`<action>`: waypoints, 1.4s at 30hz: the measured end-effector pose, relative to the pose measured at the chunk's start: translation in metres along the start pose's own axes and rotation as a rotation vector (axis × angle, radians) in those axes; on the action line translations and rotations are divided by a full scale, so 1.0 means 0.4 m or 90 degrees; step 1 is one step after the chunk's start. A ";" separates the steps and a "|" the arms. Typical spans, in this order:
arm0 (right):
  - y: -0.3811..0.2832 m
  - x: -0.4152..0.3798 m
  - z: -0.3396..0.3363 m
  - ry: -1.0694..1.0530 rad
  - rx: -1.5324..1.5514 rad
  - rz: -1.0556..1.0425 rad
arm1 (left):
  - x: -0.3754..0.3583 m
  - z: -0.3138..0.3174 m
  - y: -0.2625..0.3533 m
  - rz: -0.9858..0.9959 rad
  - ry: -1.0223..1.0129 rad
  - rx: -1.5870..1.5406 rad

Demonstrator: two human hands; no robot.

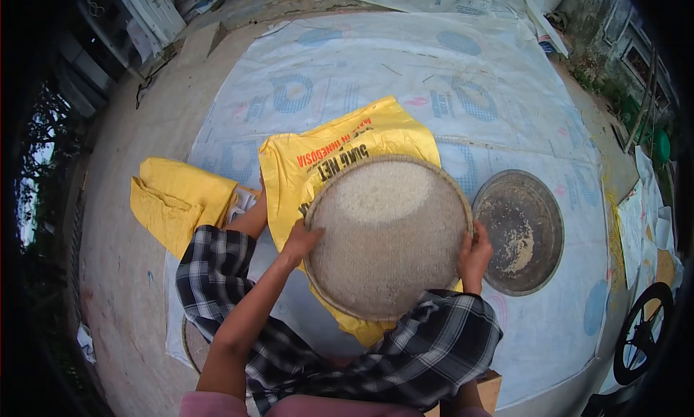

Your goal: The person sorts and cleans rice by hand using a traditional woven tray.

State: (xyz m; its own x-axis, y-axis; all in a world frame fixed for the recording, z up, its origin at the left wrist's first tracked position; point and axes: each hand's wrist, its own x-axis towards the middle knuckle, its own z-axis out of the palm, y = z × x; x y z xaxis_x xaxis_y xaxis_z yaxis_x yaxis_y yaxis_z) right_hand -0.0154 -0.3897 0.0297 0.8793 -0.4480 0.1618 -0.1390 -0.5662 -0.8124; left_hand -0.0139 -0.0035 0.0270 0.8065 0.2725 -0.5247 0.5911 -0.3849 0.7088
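A round woven winnowing tray (383, 272) is held over my lap, with its rim between my two hands. White grains that look like rice (384, 191) are gathered toward its far side, with a thinner scatter nearer me. My left hand (301, 245) grips the left rim, thumb over the top. On the right rim my right hand (475, 252) is closed, its fingers curled around the edge. Beneath the tray lies a yellow printed sack (405, 124), partly hidden. Beside my right hand stands a grey basin (535, 200) with some pale grains at its bottom.
A white printed sheet (361, 62) covers the ground. A folded yellow sack (170, 200) lies at my left. Part of another round woven tray (194, 345) shows beside my left leg. At the lower right are a black wheel (642, 334) and a wooden box (489, 390).
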 end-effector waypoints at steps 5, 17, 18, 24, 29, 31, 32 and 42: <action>0.016 -0.013 -0.015 0.049 0.076 0.037 | -0.004 0.016 0.014 0.046 -0.153 -0.056; 0.037 -0.060 0.045 -0.003 -0.048 -0.023 | 0.087 0.030 -0.063 0.138 0.064 0.072; 0.055 -0.062 0.029 0.004 -0.044 -0.025 | 0.074 0.027 -0.084 0.124 -0.016 0.069; 0.040 -0.033 0.038 0.079 -0.010 -0.036 | 0.047 0.043 0.003 0.170 0.058 0.072; 0.063 -0.041 0.001 0.067 0.075 -0.035 | 0.053 0.020 -0.010 0.066 -0.107 0.056; 0.055 -0.031 -0.013 0.097 0.147 0.033 | 0.097 0.049 -0.028 0.113 -0.177 -0.103; 0.041 -0.028 0.017 0.102 0.100 0.017 | 0.127 0.055 -0.053 0.170 -0.099 -0.125; 0.053 -0.066 0.050 0.078 0.072 0.007 | 0.103 0.061 -0.049 0.125 0.018 0.005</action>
State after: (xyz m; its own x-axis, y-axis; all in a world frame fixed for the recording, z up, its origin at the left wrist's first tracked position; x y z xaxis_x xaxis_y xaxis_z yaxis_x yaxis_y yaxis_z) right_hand -0.0323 -0.3760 -0.0032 0.8151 -0.5386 0.2136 -0.0907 -0.4828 -0.8710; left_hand 0.0077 -0.0063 -0.0202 0.9060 0.2166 -0.3636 0.4230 -0.4401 0.7921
